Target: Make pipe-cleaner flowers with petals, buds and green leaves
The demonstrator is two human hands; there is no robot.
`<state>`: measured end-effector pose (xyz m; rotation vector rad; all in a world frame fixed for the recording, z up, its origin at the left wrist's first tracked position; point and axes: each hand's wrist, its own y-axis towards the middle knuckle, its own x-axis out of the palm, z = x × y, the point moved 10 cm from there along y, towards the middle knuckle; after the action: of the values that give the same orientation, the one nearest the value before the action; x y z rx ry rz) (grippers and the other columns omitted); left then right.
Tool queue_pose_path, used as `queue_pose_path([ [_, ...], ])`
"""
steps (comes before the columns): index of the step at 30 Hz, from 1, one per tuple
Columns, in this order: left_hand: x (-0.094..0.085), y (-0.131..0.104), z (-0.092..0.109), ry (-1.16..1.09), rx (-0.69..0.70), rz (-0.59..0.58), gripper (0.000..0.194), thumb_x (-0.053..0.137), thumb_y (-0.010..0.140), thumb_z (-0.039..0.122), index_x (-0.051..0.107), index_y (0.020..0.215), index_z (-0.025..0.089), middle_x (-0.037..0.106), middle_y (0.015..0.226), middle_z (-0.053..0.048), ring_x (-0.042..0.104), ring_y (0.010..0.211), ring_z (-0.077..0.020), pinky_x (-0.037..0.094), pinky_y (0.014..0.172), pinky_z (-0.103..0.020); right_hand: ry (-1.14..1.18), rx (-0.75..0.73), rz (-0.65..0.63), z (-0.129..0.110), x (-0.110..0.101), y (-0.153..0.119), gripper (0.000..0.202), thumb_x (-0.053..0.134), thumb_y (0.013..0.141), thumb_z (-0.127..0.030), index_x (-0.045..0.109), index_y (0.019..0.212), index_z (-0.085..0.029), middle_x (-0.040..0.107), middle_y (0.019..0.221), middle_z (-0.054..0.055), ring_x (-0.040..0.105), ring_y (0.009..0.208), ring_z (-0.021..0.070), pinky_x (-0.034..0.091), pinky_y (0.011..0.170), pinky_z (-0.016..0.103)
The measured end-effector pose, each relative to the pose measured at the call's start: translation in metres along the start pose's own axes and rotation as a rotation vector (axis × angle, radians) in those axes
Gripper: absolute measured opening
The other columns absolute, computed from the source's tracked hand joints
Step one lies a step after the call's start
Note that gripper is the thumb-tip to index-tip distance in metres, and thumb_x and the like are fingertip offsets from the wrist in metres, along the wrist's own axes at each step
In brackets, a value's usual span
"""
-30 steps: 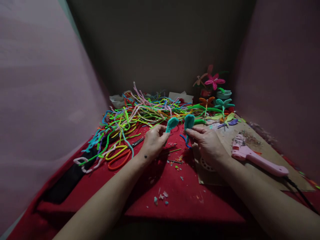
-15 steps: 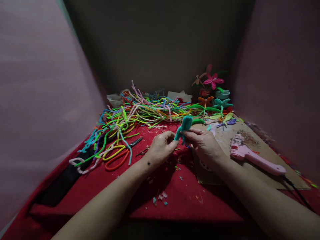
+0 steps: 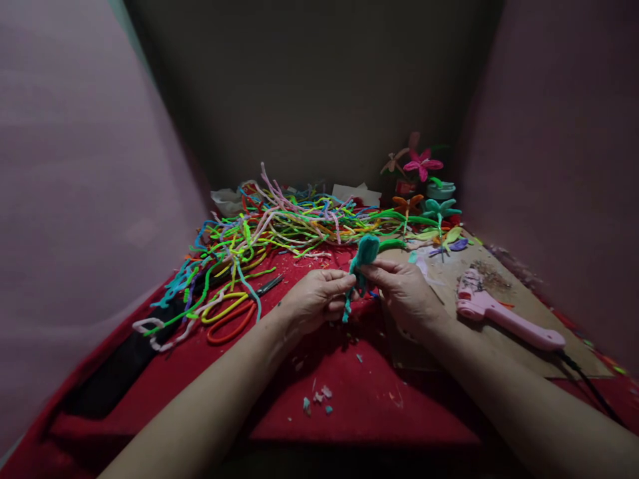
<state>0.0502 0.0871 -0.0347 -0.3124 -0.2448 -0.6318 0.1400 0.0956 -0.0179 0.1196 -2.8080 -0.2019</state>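
A teal pipe-cleaner piece is held up between my two hands over the red cloth. Its wide, fuzzy, petal-like end points upward, and a thin twisted strand dangles below. My left hand pinches its left side between thumb and fingers. From the right, my right hand grips it just under the broad end. The fingers hide part of its middle.
Behind lies a tangled heap of coloured pipe cleaners. Scissors with red and yellow handles rest at left, near a black pouch. At right, a pink glue gun lies on a brown board; pipe-cleaner flowers stand behind.
My left hand has turned and shifted its pinch on the teal piece, and its twisted strand now hangs down below the fingers. The view has moved slightly.
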Motion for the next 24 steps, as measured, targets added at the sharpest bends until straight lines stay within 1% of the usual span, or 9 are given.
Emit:
queue_pose_path([
  [4, -0.011, 0.0, 0.007, 0.034, 0.048, 0.099, 0.027, 0.07, 0.066, 0.034, 0.055, 0.071, 0.012, 0.052, 0.061, 0.003, 0.025, 0.037, 0.0007, 0.014, 0.037, -0.016, -0.004, -0.003, 0.002, -0.004, 0.002, -0.001, 0.021, 0.069, 0.067, -0.035, 0.071, 0.079, -0.018, 0.061, 0.067, -0.001, 0.045, 0.06, 0.0106, 0.034, 0.061, 0.026],
  [6, -0.017, -0.001, 0.013, 0.053, 0.104, 0.155, 0.027, 0.07, 0.066, 0.034, 0.054, 0.069, 0.013, 0.048, 0.056, 0.005, 0.025, 0.037, 0.0001, 0.015, 0.038, -0.017, -0.006, -0.008, 0.016, -0.007, 0.002, -0.002, 0.021, 0.069, 0.067, -0.035, 0.071, 0.077, -0.018, 0.06, 0.067, -0.002, 0.044, 0.059, 0.0098, 0.033, 0.06, 0.025],
  [9, -0.023, -0.002, 0.02, 0.096, 0.171, 0.217, 0.026, 0.069, 0.067, 0.035, 0.055, 0.067, 0.014, 0.042, 0.049, 0.007, 0.025, 0.036, -0.0007, 0.016, 0.038, -0.017, -0.053, -0.012, 0.064, -0.012, -0.001, -0.004, 0.022, 0.07, 0.066, -0.037, 0.069, 0.072, -0.016, 0.052, 0.056, -0.004, 0.037, 0.052, 0.0077, 0.029, 0.053, 0.024],
  [13, -0.028, -0.003, 0.019, 0.156, 0.159, 0.268, 0.028, 0.067, 0.069, 0.038, 0.057, 0.067, 0.013, 0.036, 0.042, 0.008, 0.026, 0.035, -0.001, 0.017, 0.037, -0.016, -0.093, 0.008, 0.09, -0.013, -0.004, -0.005, 0.025, 0.066, 0.07, -0.039, 0.066, 0.071, -0.014, 0.046, 0.048, -0.005, 0.032, 0.044, 0.006, 0.022, 0.044, 0.023],
  [14, -0.029, -0.003, 0.019, 0.148, 0.157, 0.284, 0.028, 0.066, 0.07, 0.039, 0.058, 0.069, 0.012, 0.036, 0.042, 0.008, 0.026, 0.035, -0.0009, 0.018, 0.037, -0.015, -0.092, 0.012, 0.085, -0.013, -0.003, -0.006, 0.026, 0.065, 0.071, -0.04, 0.066, 0.072, -0.014, 0.048, 0.048, -0.004, 0.034, 0.043, 0.006, 0.022, 0.042, 0.022],
  [16, -0.031, -0.005, 0.021, 0.112, 0.179, 0.308, 0.029, 0.064, 0.072, 0.04, 0.06, 0.074, 0.012, 0.044, 0.048, 0.006, 0.026, 0.036, -0.0002, 0.022, 0.037, -0.014, -0.097, 0.006, 0.073, -0.013, -0.002, -0.007, 0.027, 0.063, 0.072, -0.041, 0.065, 0.072, -0.014, 0.05, 0.048, -0.004, 0.037, 0.042, 0.0064, 0.023, 0.041, 0.022],
  [18, -0.03, -0.007, 0.028, 0.093, 0.232, 0.312, 0.028, 0.064, 0.072, 0.04, 0.06, 0.078, 0.012, 0.056, 0.062, 0.001, 0.029, 0.038, 0.0006, 0.022, 0.037, -0.014, -0.109, -0.019, 0.069, -0.015, -0.001, -0.008, 0.027, 0.063, 0.072, -0.042, 0.063, 0.07, -0.015, 0.051, 0.047, -0.003, 0.04, 0.042, 0.007, 0.026, 0.04, 0.021],
  [20, -0.025, -0.009, 0.036, 0.127, 0.284, 0.296, 0.028, 0.063, 0.072, 0.04, 0.06, 0.08, 0.013, 0.061, 0.072, -0.001, 0.032, 0.039, 0.0003, 0.023, 0.037, -0.014, -0.115, -0.043, 0.066, -0.016, 0.0, -0.009, 0.028, 0.062, 0.073, -0.043, 0.063, 0.07, -0.015, 0.053, 0.048, -0.002, 0.043, 0.042, 0.0076, 0.029, 0.041, 0.021],
  [24, -0.016, -0.017, 0.048, 0.326, 0.36, 0.313, 0.025, 0.059, 0.075, 0.039, 0.062, 0.076, 0.014, 0.052, 0.053, 0.003, 0.037, 0.041, -0.0035, 0.027, 0.041, -0.017, -0.022, -0.041, 0.045, -0.015, 0.002, -0.005, 0.025, 0.066, 0.07, -0.041, 0.064, 0.073, -0.016, 0.061, 0.06, 0.0, 0.048, 0.044, 0.009, 0.037, 0.041, 0.022],
])
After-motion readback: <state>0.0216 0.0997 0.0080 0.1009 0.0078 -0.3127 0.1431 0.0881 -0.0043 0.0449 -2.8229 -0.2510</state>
